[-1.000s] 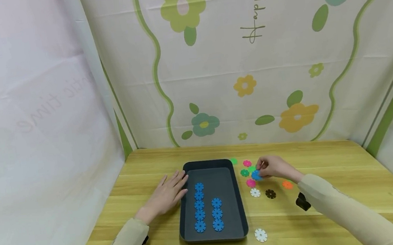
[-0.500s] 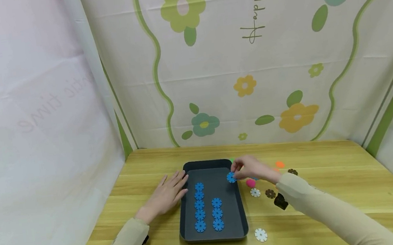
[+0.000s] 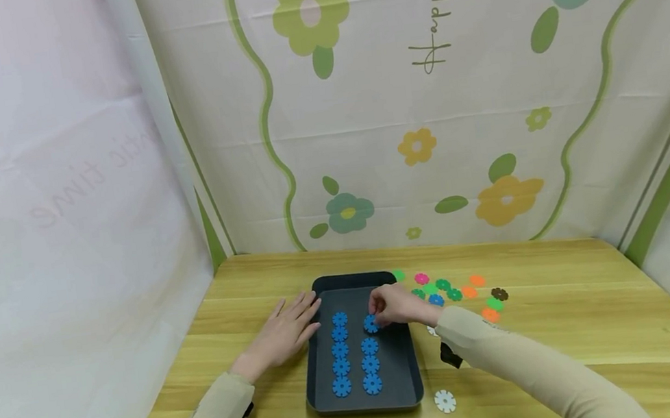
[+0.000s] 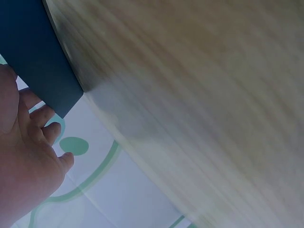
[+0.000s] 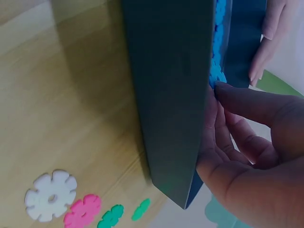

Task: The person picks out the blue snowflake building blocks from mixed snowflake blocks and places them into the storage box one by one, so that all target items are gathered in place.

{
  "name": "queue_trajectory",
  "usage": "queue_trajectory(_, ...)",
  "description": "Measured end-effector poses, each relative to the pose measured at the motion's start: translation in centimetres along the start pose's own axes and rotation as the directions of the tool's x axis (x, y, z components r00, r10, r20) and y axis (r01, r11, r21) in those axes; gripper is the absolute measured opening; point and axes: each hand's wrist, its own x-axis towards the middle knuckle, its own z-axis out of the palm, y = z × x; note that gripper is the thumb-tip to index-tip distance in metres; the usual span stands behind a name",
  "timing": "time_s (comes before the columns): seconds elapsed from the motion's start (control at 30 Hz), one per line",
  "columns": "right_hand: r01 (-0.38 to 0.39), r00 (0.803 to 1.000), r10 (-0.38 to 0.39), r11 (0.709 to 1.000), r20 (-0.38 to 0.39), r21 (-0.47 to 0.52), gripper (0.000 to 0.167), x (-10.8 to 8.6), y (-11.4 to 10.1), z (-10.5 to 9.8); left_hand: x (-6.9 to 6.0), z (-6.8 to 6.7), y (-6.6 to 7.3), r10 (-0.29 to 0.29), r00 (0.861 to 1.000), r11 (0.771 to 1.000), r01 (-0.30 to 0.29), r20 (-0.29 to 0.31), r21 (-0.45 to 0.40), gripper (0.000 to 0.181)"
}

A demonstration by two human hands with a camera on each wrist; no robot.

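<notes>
A dark rectangular tray [image 3: 390,368] lies on the wooden table, with two columns of blue notched discs inside. The left column [image 3: 339,350] is longer than the right column [image 3: 371,365]. My right hand [image 3: 397,304] pinches a blue notched disc [image 3: 371,323] between thumb and fingers, just beyond the far end of the right column. In the right wrist view the thumb [image 5: 251,102] is at that disc, partly hidden by the tray wall. My left hand [image 3: 281,332] rests on the tray's left rim, its fingers extended; the left wrist view shows them along the wall [image 4: 42,61].
Right of the tray lie loose notched discs: pink [image 3: 421,278], green [image 3: 443,284], blue [image 3: 436,300], orange [image 3: 490,315] and brown [image 3: 499,294]. A white disc [image 3: 445,401] sits near the tray's front right corner. A printed curtain [image 3: 385,107] hangs behind the table.
My right hand has carried a blue disc leftward from the loose discs, over the tray's right rim and into the tray. The left hand has stayed in place.
</notes>
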Motion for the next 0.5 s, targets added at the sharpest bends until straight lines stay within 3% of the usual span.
queue_trajectory(0.5, -0.05, 0.999, 0.05, 0.999, 0.0, 0.012, 0.007, 0.5, 0.1, 1.3, -0.1, 0.1, -0.1, -0.005, 1.0, 1.0, 0.005, -0.001, -0.007, 0.058)
